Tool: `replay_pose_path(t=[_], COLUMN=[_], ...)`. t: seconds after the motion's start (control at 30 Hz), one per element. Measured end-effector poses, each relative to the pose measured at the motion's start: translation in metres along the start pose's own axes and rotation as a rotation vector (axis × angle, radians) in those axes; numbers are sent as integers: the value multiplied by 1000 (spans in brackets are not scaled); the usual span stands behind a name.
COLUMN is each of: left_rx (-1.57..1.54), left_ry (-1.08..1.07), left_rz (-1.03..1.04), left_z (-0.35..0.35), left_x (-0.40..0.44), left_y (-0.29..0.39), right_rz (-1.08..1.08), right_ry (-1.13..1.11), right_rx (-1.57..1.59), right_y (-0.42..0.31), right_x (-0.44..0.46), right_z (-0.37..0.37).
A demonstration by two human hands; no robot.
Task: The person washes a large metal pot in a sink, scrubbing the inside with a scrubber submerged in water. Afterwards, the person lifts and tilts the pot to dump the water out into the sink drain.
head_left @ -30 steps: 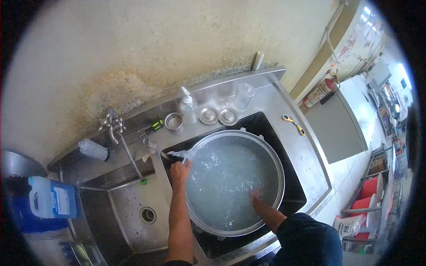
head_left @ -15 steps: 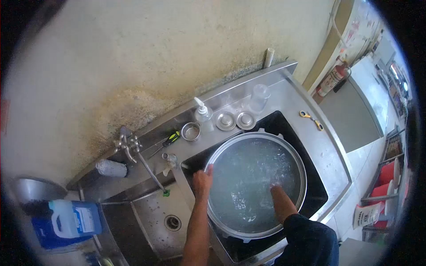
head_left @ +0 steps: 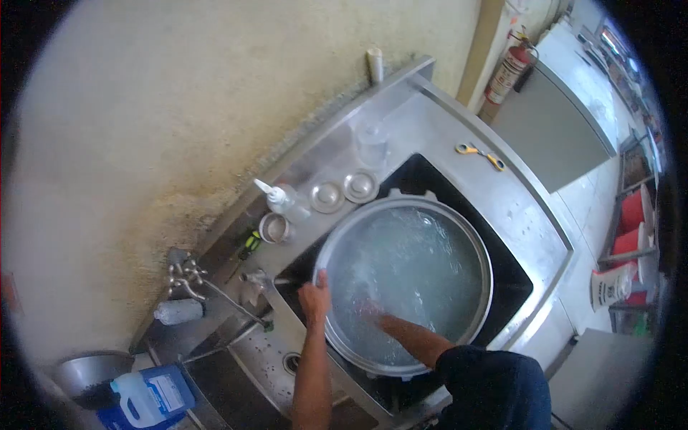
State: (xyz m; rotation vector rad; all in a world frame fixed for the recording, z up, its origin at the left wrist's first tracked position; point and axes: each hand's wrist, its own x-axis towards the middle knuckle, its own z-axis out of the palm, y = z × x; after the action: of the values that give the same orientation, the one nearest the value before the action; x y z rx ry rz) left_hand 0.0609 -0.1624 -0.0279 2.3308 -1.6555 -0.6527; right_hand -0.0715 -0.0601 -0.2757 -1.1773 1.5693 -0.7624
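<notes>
A large round metal pot [head_left: 486,301] full of cloudy water stands in the dark right-hand basin. My left hand [head_left: 314,297] grips its left rim, thumb up on the edge. Inside the pot, my right hand [head_left: 369,312] is under the water, left of the centre; its fingers are blurred by the water. Behind the pot, two small round metal lids [head_left: 327,196] lie beside a pump bottle [head_left: 285,201], a small metal cup [head_left: 275,228] and a clear container [head_left: 372,143].
A tap [head_left: 188,278] reaches over the left basin [head_left: 269,358]. Yellow-handled scissors [head_left: 481,155] lie on the right counter. A green-black screwdriver [head_left: 249,245] lies behind the basins. A blue jug [head_left: 143,401] stands lower left, a fire extinguisher [head_left: 507,73] upper right.
My right hand has moved left through the water, from the right part of the pot. My left hand stays at the left rim. The camera view has turned and shifted.
</notes>
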Motion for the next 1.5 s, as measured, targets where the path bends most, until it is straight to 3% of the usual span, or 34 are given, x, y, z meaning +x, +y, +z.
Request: replay_pose_path(t=[0.07,0.13,0.2,0.23,0.3,0.33,0.4,0.5,0.53,0.6,0.67,0.73,0.87,0.97,1.03,1.07,1.13,1.17,1.2,1.23,1.4,1.5], left_rx=[60,78,112,103,68,55,33,72,69,49,31,62,20,54,34,41,7,-21,-8,0,-33,-18], left_ry=[-31,9,55,35,-48,-60,-44,-14,-20,7,33,15,14,34,80,89,141,84,73,101,-1,77], left_rz=[14,49,37,27,-4,-9,4,29,27,36,45,27,3,26,76,48,79,40,30,55,25,89], left_z=[15,12,23,18,1,3,8,18,21,15,14,15,17,20,30,29,26,17,18,21,14,18], left_x=[10,7,11,9,2,3,6,12,13,9,7,8,11,10,15,16,11,9,10,12,9,11], left_y=[-18,-14,-23,-18,-5,-7,-12,-23,-26,-21,-19,-21,-24,-26,-33,-32,-29,-25,-27,-28,-23,-24], right_rz=[-625,-907,-448,-428,67,82,-8,196,200,-50,-212,-471,-717,-776,-1221,-1251,-1062,-1229,-1231,-1340,-857,-416], right_ry=[-47,-113,-418,-430,-841,-844,-964,-1078,-1084,-774,-825,-680,-448,-612,-415,-428,-644,-429,-443,-43,-173,-273], right_rx=[-564,-842,-516,-525,-513,-524,-865,-992,-1005,-1183,-1467,-1669,-1739,-1929,-1855,-1838,-1996,-1961,-1942,-2049,-1775,-1497], right_y=[35,43,10,-5,-25,-18,-2,-141,-128,-95,-100,-115,-118,-164,-146,-144,-131,-116,-100,-71,7,27], right_x=[-55,-110,-128,-130,-127,-130,-134,-145,-148,-156,-132,-107,-5,56,100,116,131,135,138,147,79,15], right_z=[14,12,-22,-44,-87,-104,-142,-223,-234,-267,-303,-335,-352,-324,-303,-289,-258,-255,-254,-254,-268,-272])
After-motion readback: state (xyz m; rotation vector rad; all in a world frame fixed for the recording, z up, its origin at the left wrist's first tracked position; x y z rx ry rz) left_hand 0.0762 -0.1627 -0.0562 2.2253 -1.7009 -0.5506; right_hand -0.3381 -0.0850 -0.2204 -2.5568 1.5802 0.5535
